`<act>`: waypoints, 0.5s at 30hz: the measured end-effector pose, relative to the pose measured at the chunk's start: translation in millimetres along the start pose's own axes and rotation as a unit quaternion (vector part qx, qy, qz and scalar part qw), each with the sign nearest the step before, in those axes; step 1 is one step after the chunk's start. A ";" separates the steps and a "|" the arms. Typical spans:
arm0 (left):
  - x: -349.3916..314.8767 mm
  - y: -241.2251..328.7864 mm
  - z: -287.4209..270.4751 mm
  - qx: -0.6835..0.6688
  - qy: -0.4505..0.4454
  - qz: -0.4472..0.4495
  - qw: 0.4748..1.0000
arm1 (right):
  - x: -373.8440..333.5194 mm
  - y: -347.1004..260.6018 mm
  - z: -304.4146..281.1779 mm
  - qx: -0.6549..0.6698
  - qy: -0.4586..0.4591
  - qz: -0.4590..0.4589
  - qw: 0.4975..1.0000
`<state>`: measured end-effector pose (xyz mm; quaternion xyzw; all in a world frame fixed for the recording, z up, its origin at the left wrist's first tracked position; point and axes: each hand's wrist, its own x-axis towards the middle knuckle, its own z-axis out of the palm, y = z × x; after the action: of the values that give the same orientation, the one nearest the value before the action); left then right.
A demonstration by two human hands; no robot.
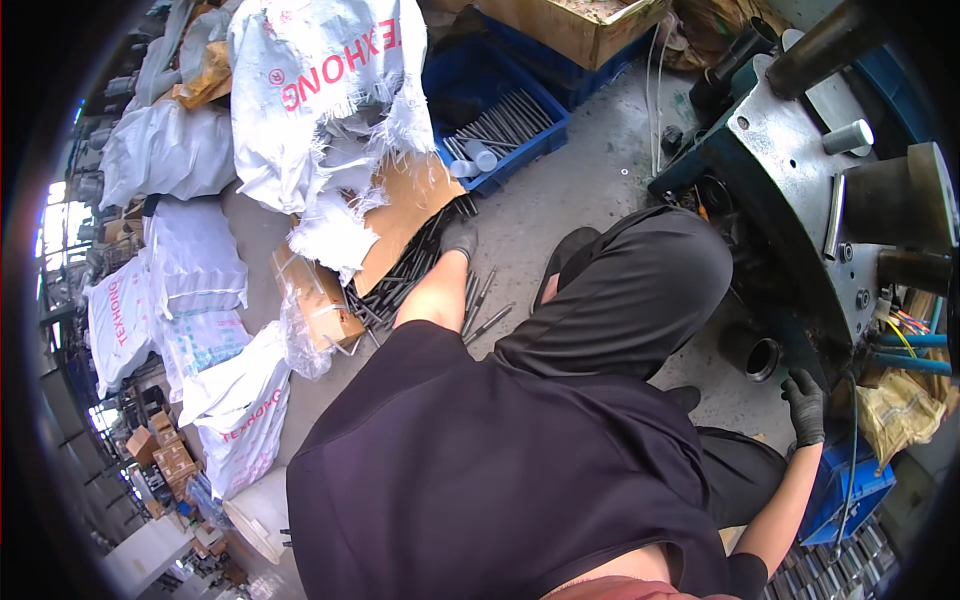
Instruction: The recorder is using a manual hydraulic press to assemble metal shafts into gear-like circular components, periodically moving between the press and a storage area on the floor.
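My left hand (460, 238), in a grey glove, reaches down to a heap of dark metal rods (408, 272) on the floor. Its fingers are at the heap's right edge, too small and hidden to show whether they grip a rod. A few loose rods (488, 322) lie apart, beside my left forearm. Torn brown cardboard (410, 215) partly covers the heap. Off to the right, my right hand (803, 408), also gloved, has its fingers stretched out beside the lower edge of a heavy metal machine (800, 170). No object shows in it.
A blue bin (535, 150) of metal rods stands beyond the heap. White woven sacks (300, 100) crowd the left side. A short metal tube (762, 358) juts out near my right hand. Behind that hand is a blue crate (850, 490). My bent knee (680, 265) is between both hands.
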<state>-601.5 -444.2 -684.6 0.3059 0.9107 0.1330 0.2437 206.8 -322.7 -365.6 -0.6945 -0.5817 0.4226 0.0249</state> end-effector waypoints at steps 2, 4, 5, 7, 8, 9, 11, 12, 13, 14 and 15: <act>22.6 0.7 2.9 0.026 0.019 -0.001 0.999 | -0.5 9.0 -4.4 -0.013 0.002 0.004 1.000; 50.1 6.1 2.6 0.056 -0.001 0.022 0.998 | -1.7 23.7 -8.7 0.065 0.023 -0.012 0.998; 60.5 14.4 5.4 0.091 -0.121 0.025 0.988 | -8.0 29.5 -11.5 0.060 0.034 -0.001 0.998; 78.8 -2.8 8.8 0.032 -0.028 0.053 0.998 | -5.6 28.2 -10.6 0.087 0.043 0.015 0.995; 83.8 -11.2 14.0 0.032 -0.027 0.055 0.998 | -4.3 26.0 -8.3 0.088 0.044 0.014 0.995; 86.4 -14.8 20.5 0.030 0.025 0.072 0.997 | -5.6 22.0 -8.1 0.084 0.043 0.013 0.995; 88.3 -21.8 31.4 0.022 0.132 0.106 0.985 | -5.2 17.5 -8.6 0.081 0.046 0.010 0.996; 87.0 -23.0 35.4 0.017 0.184 0.123 0.975 | -5.3 17.6 -8.3 0.077 0.046 0.016 0.996; 85.3 -25.6 36.2 0.013 0.238 0.138 0.961 | -4.1 17.6 -8.0 0.075 0.045 0.020 0.996; 83.4 -26.8 35.0 0.008 0.291 0.152 0.944 | -2.9 16.7 -8.5 0.076 0.049 0.017 0.996; 79.2 -27.3 33.3 0.005 0.291 0.156 0.944 | -3.6 16.9 -9.3 0.067 0.047 0.010 0.997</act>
<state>-652.5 -413.0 -752.1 0.3932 0.8836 0.2479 -0.0573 225.9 -326.9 -366.4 -0.7162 -0.5433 0.4277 0.0946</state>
